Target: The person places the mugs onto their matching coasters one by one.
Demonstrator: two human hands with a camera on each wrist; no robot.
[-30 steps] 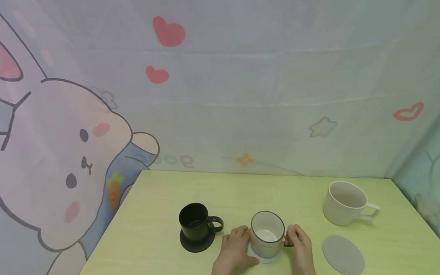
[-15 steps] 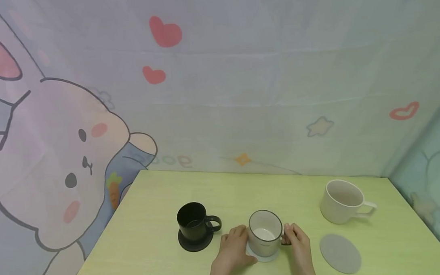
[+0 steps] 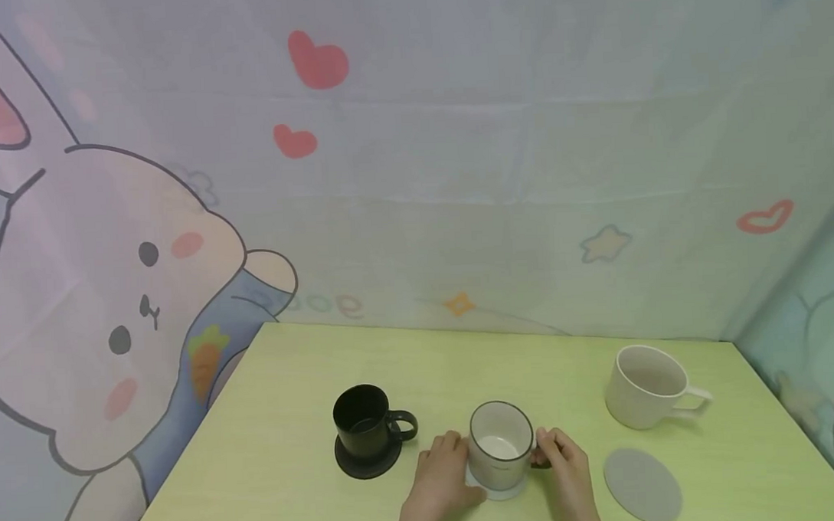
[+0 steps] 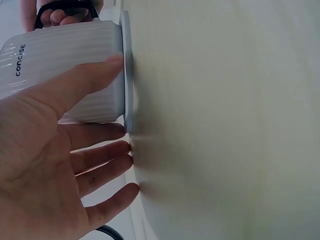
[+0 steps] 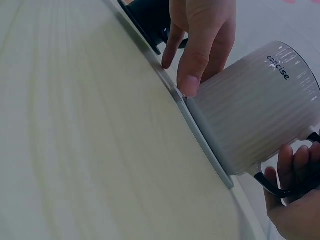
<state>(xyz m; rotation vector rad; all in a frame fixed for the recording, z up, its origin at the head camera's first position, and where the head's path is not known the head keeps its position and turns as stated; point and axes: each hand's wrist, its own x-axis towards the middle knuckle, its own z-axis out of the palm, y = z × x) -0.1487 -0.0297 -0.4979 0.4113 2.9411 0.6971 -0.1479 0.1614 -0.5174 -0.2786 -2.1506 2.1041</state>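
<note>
A white ribbed mug (image 3: 500, 468) with a dark rim and black handle stands upright on a pale round coaster (image 3: 502, 494) at the table's front. Both wrist views show "concise" lettered on its side. My right hand (image 3: 568, 470) grips the handle, fingers curled through it. Beside the mug, my left hand (image 3: 438, 478) spreads its fingers; in the left wrist view the thumb (image 4: 95, 75) lies along the mug's base with its tip at the coaster's edge. The index fingertip reaches the coaster's other side, and the remaining fingertips are down at the tabletop.
To the left, a black mug (image 3: 361, 431) sits on a black coaster (image 3: 369, 469). At the right stand a wide cream mug (image 3: 642, 398) and, in front of it, a bare grey coaster (image 3: 642, 486). A cartoon-printed cloth (image 3: 455, 175) hangs behind the table.
The head view shifts slightly. Both hands and the mug keep the same places relative to the coaster.
</note>
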